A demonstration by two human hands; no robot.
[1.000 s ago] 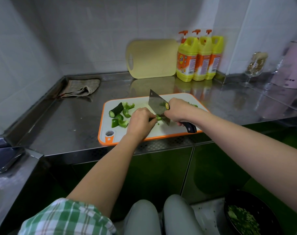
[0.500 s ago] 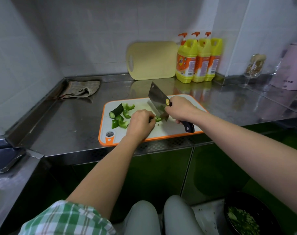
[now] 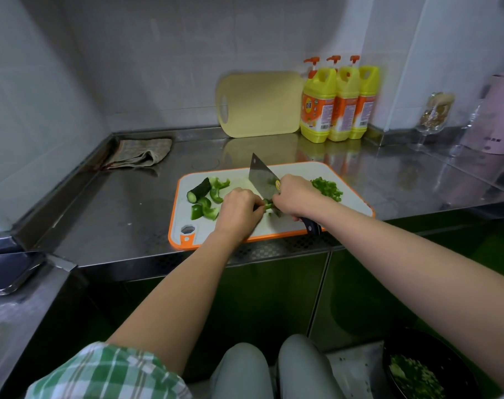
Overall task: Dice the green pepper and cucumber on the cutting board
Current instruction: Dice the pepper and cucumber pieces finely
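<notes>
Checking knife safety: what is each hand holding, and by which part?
The right hand grips the cleaver by its handle, close to the blade. The left hand holds a pepper piece under curled fingers, beside the blade.

**Green on white, rimmed in orange**

The cutting board (image 3: 184, 243) is white with an orange rim. On it lie bright green pepper pieces (image 3: 207, 210) and a dark-green cucumber (image 3: 199, 190) with a pale cut end. The knife (image 3: 261, 177) has a grey blade and a black handle. At the steel-grey worktop's (image 3: 130, 211) back edge are a pale yellow board (image 3: 259, 105) and yellow bottles (image 3: 317, 110) with orange labels. The sleeve (image 3: 106, 372) is green-and-white plaid.
</notes>
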